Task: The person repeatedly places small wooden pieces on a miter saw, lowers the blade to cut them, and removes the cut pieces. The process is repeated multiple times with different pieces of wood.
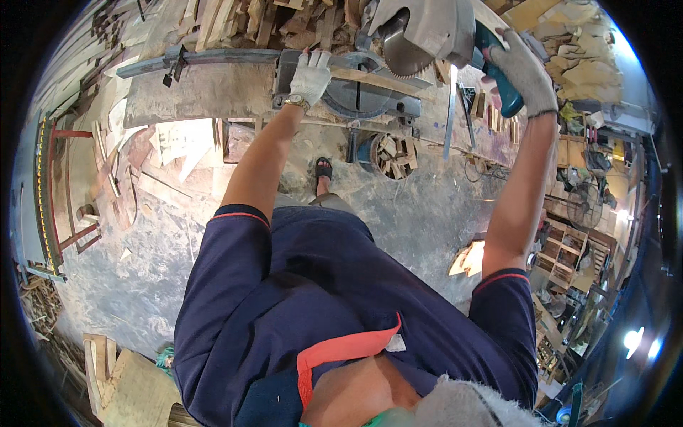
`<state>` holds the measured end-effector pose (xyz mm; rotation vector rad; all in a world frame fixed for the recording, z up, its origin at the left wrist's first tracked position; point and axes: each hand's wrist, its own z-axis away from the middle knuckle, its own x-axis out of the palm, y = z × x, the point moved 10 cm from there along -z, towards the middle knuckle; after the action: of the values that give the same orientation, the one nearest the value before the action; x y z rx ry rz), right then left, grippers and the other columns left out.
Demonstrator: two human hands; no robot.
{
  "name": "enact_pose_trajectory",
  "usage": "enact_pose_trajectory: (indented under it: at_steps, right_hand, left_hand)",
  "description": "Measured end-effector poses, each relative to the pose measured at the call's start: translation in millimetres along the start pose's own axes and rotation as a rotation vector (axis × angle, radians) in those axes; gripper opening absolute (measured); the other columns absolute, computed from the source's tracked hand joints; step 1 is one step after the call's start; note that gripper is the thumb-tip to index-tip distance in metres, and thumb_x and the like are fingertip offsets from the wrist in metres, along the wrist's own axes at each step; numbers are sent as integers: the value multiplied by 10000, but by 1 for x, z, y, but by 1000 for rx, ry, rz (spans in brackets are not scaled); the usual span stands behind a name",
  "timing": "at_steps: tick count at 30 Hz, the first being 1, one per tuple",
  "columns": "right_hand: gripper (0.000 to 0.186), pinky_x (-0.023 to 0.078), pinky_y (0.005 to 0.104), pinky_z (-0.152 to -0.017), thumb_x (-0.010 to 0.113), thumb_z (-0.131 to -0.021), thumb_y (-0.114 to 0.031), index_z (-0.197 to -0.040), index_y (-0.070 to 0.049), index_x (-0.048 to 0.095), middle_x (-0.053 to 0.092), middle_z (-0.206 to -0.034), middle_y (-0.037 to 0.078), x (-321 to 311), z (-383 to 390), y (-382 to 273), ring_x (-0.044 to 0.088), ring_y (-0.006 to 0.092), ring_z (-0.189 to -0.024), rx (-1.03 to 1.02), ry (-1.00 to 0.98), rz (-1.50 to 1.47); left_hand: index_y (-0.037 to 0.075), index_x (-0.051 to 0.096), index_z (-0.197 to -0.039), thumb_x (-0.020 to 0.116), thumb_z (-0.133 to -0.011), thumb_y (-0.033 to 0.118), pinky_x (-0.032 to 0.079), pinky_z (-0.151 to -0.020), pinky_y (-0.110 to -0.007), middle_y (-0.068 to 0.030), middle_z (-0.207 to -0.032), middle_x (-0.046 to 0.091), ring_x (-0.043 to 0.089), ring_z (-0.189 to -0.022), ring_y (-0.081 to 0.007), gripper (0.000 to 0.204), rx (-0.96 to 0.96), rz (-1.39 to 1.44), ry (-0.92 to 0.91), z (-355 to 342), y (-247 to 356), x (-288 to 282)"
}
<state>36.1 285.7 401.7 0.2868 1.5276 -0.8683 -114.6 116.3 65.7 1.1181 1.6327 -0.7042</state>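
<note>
My right hand, in a pale knit glove, is wrapped round the teal handle of a miter saw. The saw's head is raised, and its round toothed blade hangs above the work. Across the round grey saw base lies a narrow wooden strip. At the strip's left end my gloved left hand presses it down, fingers reaching forward over the fence. How far the strip runs under that palm is hidden.
A long bench with a metal rail extends left from the saw. Wood pieces are heaped behind it. Below the bench stands a bucket of offcuts. Boards lie on the floor at left; a fan stands at right.
</note>
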Motion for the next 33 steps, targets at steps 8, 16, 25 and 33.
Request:
enact_pose_trajectory:
  at_steps: [8,16,25,33]
  right_hand:
    - [322,534,386,-667,676,-802,-148,-1052,-9,529,624,-803,98,129,109,68,646,198,-709,303,83,-239]
    - [529,522,466,-762,714,-763,-163,-1233,17,549,687,-959,207,202,141,96,673,383,-831,287,382,-148]
    - [446,524,451,-737,727,-791,-202,-1151,0,558,671,-897,197,204,145,96,661,391,-784,288,385,-135]
    - [396,530,436,-710,718,-782,-187,-1097,-18,549,658,-830,173,219,147,106,657,361,-729,295,391,-234]
  left_hand:
    - [22,745,-1104,600,-887,154,363,-1153,-544,-121,-1461,538,479,-1373,-323,292,81,-84,-80,2,5,6]
    - [129,773,-988,649,-903,288,286,-1197,-539,-136,-1533,495,413,-1436,-324,219,57,-49,-188,0,3,1]
    - [108,773,-921,613,-894,218,270,-1210,-568,-136,-1513,503,404,-1437,-346,197,52,50,-130,3,3,7]
    - [92,764,-903,625,-870,195,292,-1197,-574,-150,-1491,522,422,-1428,-349,177,60,25,-126,3,4,1]
